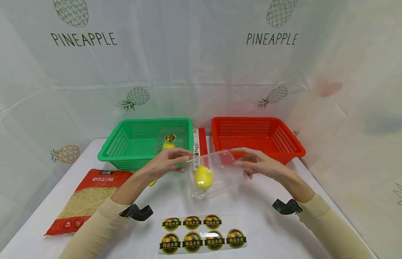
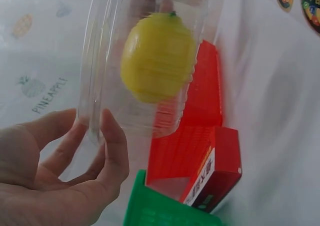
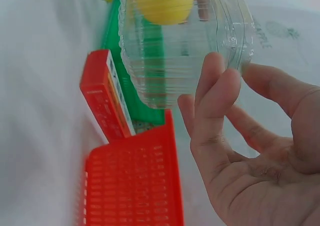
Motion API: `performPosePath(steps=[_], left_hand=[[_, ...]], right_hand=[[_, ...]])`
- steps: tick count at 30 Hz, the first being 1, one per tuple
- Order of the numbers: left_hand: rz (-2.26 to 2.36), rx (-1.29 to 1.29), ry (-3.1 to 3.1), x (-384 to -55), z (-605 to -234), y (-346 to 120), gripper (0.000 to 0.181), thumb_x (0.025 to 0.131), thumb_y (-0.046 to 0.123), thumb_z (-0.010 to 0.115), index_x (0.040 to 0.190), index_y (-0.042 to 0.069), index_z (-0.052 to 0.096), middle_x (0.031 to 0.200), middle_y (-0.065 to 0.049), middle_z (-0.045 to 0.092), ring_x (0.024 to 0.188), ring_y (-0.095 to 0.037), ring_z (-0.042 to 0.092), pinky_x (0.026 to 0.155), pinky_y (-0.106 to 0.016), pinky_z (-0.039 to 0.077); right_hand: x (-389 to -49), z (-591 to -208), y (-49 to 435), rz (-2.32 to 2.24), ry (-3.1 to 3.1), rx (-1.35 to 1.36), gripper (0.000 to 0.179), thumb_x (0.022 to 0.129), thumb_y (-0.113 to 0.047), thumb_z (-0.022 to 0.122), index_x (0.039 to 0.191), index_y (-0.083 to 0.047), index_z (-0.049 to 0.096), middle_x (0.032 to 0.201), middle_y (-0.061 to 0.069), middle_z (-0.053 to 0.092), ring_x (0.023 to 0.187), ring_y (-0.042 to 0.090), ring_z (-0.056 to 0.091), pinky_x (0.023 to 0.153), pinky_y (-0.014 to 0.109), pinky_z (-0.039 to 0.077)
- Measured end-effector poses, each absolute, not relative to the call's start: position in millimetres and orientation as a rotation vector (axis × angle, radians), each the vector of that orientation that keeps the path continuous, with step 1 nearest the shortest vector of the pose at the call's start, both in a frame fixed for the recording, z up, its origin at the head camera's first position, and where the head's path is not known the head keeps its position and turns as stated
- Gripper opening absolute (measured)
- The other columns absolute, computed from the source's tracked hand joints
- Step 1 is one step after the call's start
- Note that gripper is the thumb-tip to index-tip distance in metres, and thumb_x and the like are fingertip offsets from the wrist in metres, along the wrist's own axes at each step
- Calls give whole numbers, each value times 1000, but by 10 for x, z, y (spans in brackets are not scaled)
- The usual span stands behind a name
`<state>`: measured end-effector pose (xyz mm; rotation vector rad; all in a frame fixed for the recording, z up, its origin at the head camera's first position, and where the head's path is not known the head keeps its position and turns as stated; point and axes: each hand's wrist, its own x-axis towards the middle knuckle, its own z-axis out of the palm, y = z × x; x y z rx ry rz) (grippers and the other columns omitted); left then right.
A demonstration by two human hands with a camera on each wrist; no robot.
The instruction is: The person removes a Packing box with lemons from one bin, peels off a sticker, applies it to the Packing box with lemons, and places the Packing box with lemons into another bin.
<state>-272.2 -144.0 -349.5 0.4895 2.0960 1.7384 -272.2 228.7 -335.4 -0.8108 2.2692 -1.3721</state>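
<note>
A clear plastic fruit box (image 1: 224, 180) is raised over the table with a yellow lemon (image 1: 203, 178) inside it. My left hand (image 1: 167, 162) pinches the left end of its rim between thumb and fingers. At the opposite end, my right hand (image 1: 260, 164) pinches the rim the same way. Seen from the left wrist, the lemon (image 2: 159, 57) shows a small green stem spot and lies against the ribbed wall. The lid edge and box edge meet where the fingers hold them. From the right wrist, the ribbed box (image 3: 172, 69) hangs in front of the baskets.
Behind stand a green basket (image 1: 123, 158), holding another clear box (image 1: 181, 138) with a sticker and yellow fruit, and a red basket (image 1: 256, 141). A red pasta box (image 1: 203, 140) sits between them. At left lies a pasta bag (image 1: 90, 198); in front, a sticker sheet (image 1: 228, 223).
</note>
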Motion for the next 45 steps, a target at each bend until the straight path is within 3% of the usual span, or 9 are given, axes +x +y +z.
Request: performPosePath(steps=[4, 12, 18, 21, 26, 29, 37, 45], left_hand=[[1776, 483, 2098, -2653, -3530, -1477, 44, 92, 29, 69, 130, 9, 60, 140, -14, 55, 126, -36, 52, 91, -37, 57], [1793, 492, 2173, -2520, -3616, -1517, 43, 92, 30, 70, 128, 10, 62, 140, -11, 57, 116, -23, 60, 94, -34, 54], [1838, 440, 2181, -2455, -3665, -1542, 41, 91, 30, 71, 127, 13, 62, 138, -10, 59, 122, -25, 59, 101, -37, 50], [1847, 400, 2191, -2436, -3690, -1552, 43, 89, 32, 72, 127, 14, 63, 137, -8, 59, 125, -26, 58, 108, -42, 44], [1847, 311, 2217, -2423, -3759, -1572, 48, 86, 35, 74, 129, 16, 62, 137, -5, 60, 126, -21, 57, 116, -49, 33], [1837, 267, 2241, -2417, -3797, -1586, 46, 86, 34, 75, 128, 18, 63, 135, -3, 61, 126, -20, 58, 116, -48, 34], [1813, 289, 2274, -2405, -3860, -1628, 45, 88, 33, 73, 129, 18, 63, 138, -8, 60, 123, -19, 60, 110, -44, 42], [1792, 289, 2272, -2406, -3948, -1658, 52, 90, 29, 71, 136, 10, 57, 142, -15, 56, 124, -22, 58, 108, -42, 44]], right_hand=[[-2687, -3412, 2253, -1379, 2247, -808, 56, 98, -19, 59, 150, -19, 38, 127, 25, 56, 73, 48, 59, 62, 34, 58], [-2626, -3507, 2168, -1394, 2187, -763, 61, 98, -17, 60, 152, -20, 33, 116, 25, 61, 65, 23, 63, 61, 33, 58], [-2585, -3558, 2106, -1416, 2163, -719, 63, 97, -20, 61, 153, -21, 31, 120, 33, 58, 69, 30, 65, 64, 34, 59], [-2572, -3611, 2081, -1414, 2152, -704, 63, 97, -20, 61, 153, -18, 30, 122, 33, 58, 72, 30, 68, 66, 34, 60], [-2555, -3710, 2044, -1421, 2135, -672, 66, 97, -19, 62, 153, -12, 29, 123, 35, 57, 78, 41, 69, 69, 34, 61], [-2548, -3758, 2013, -1421, 2124, -652, 68, 96, -19, 63, 153, -11, 28, 123, 35, 57, 81, 43, 70, 70, 36, 61], [-2533, -3840, 1923, -1438, 2095, -617, 72, 95, -18, 65, 154, -11, 25, 121, 35, 55, 77, 30, 72, 70, 36, 61], [-2524, -3938, 1858, -1467, 2053, -581, 74, 93, -18, 67, 153, -10, 25, 121, 35, 55, 75, 27, 71, 70, 36, 61]])
